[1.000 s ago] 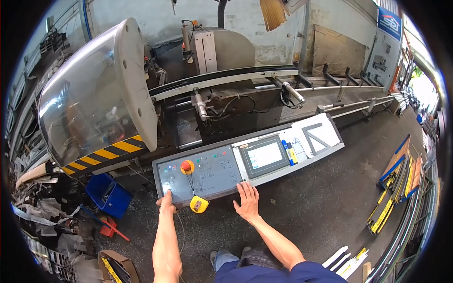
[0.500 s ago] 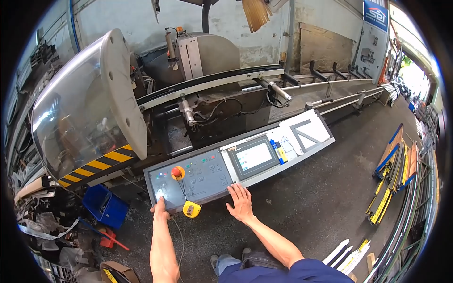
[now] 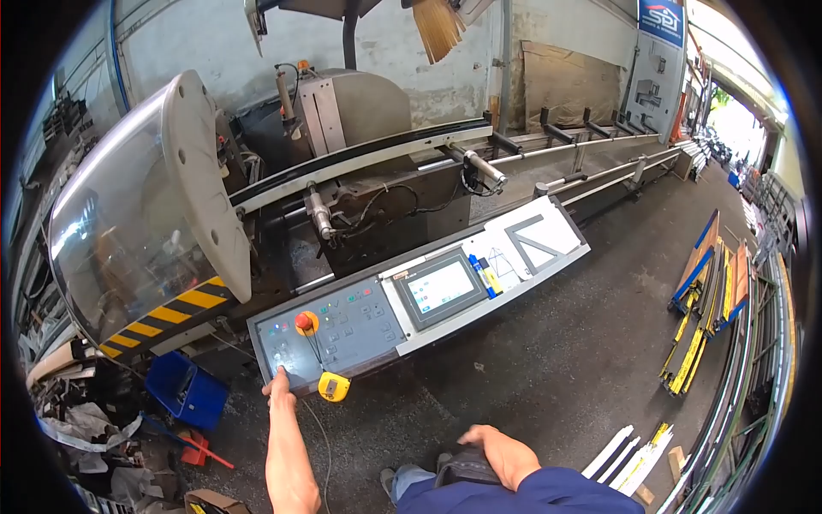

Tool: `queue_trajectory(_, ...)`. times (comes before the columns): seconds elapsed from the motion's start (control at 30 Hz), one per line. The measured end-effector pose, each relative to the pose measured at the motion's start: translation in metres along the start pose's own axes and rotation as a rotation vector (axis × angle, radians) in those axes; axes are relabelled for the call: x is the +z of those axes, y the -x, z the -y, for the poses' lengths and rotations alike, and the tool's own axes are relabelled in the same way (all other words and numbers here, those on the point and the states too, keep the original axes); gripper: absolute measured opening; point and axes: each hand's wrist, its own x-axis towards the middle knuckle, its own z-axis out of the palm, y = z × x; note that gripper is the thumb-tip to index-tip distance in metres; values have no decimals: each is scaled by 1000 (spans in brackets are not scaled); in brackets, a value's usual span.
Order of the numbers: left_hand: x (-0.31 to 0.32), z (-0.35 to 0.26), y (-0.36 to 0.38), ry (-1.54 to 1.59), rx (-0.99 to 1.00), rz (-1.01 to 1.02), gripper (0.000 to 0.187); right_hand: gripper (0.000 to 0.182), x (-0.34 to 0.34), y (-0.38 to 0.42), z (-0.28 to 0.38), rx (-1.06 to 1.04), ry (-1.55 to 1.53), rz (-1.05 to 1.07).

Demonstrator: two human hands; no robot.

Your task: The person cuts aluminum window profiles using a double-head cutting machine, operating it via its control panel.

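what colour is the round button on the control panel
Red, on a yellow base: the button shows best in the head view, above the left hand.

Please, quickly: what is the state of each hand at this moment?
Left hand: holds nothing, fingertip on the lower left corner of the control panel.
Right hand: open, empty, drawn back near the body.
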Motion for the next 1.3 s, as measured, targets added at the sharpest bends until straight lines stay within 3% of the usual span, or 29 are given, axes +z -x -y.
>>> queue_trajectory(0.03,4,3,-15,-35,42,-76,94,70,1,-49,-30,-15,194,-107)
queue_trajectory(0.07,6,7,-32,-36,60,-35,94,72,-5,-1,-23,65,102,-253)
queue_trajectory(0.1,12,1,-40,-34,67,-29,94,72,-4,12,-16,61,97,-258)
queue_trajectory(0.17,8,14,-49,15,86,-3,93,71,0,26,-8,-47,-74,-549)
queue_trajectory(0.23,8,16,-40,47,120,-8,98,71,3,20,6,-139,-75,-482)
queue_trajectory(0.3,-5,1,14,-112,79,-70,109,70,4,17,19,-276,66,-327)
queue_trajectory(0.53,-10,-3,34,-82,63,-75,109,62,8,22,32,-349,234,-333)
queue_trajectory(0.6,-12,-2,29,-64,104,-25,109,58,6,29,46,-481,337,-429)
queue_trajectory(0.7,-7,2,16,-78,110,-45,114,40,6,57,91,-809,240,-611)
queue_trajectory(0.83,-11,0,30,-82,135,-37,109,22,9,108,177,-1361,151,-901)
queue_trajectory(0.9,-9,-2,33,-62,118,-66,106,23,10,141,222,-1430,174,-926)
queue_trajectory(1.0,-10,-5,39,-18,88,-49,102,56,2,159,276,-1451,404,-962)
queue_trajectory(1.03,-10,-6,39,-17,90,-54,102,71,-1,163,290,-1394,492,-979)
queue_trajectory(1.1,-9,-5,36,-54,105,-82,101,82,-6,168,314,-1192,620,-877)
queue_trajectory(1.13,-14,-5,37,-28,116,18,103,82,-8,167,323,-1194,615,-875)
queue_trajectory(1.2,-7,-1,26,-22,107,2,104,88,-9,157,337,-1053,758,-865)
queue_trajectory(1.3,-12,-8,42,-17,65,0,110,88,-8,152,339,-1058,673,-863)
